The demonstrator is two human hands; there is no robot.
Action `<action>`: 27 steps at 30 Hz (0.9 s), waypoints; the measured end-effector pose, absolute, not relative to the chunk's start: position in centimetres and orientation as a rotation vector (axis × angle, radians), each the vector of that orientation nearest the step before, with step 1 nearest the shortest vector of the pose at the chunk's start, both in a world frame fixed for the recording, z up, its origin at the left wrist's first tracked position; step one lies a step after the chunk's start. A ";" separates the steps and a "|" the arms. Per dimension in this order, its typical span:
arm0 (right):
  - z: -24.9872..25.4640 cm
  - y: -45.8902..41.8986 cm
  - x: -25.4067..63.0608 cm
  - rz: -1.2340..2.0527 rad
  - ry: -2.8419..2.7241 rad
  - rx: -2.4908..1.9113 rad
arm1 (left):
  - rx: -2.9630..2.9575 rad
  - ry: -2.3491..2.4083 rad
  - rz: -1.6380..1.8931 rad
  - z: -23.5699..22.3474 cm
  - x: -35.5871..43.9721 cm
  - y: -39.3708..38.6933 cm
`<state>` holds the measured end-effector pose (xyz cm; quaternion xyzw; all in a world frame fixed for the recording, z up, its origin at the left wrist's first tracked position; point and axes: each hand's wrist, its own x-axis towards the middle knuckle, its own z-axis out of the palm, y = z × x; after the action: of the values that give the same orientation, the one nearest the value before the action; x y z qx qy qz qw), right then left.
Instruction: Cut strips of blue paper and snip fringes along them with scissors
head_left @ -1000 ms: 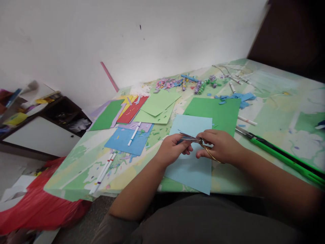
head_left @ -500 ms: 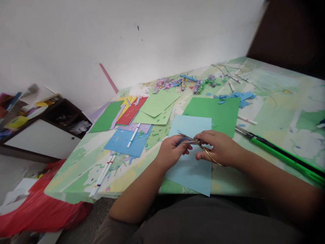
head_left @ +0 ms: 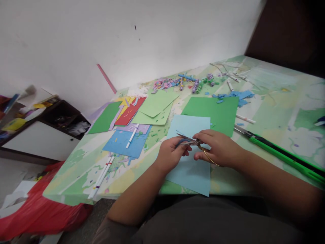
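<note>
My right hand is closed around small gold-handled scissors, blades pointing left. My left hand pinches a small blue paper piece right at the blades. Both hands hover over a light blue paper sheet lying at the table's near edge. A dark green sheet lies just beyond it.
Green, red, yellow and blue paper sheets lie to the left with white pens. Rolled paper scraps litter the far edge by the wall. A long green tool lies at the right. A red bag sits on the floor at the left.
The hands stay together at the scissors, drifting slightly; the view has shifted a little. The blades look slightly more open.
</note>
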<state>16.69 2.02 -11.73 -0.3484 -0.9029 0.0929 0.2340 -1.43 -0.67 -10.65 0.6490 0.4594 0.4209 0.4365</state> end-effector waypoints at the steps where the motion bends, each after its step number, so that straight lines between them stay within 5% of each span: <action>1: -11.7 2.0 16.7 0.248 -2.480 -0.948 | 1.631 1.147 1.054 -10.7 -1.4 -0.7; 27: -11.8 2.1 17.1 0.102 -2.461 -0.937 | 1.547 1.051 0.995 -10.5 -1.8 -0.9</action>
<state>17.08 2.14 -11.82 -0.3442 -0.9041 0.0374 0.2504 -1.83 -0.88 -10.49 0.6368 0.4325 0.4095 0.4896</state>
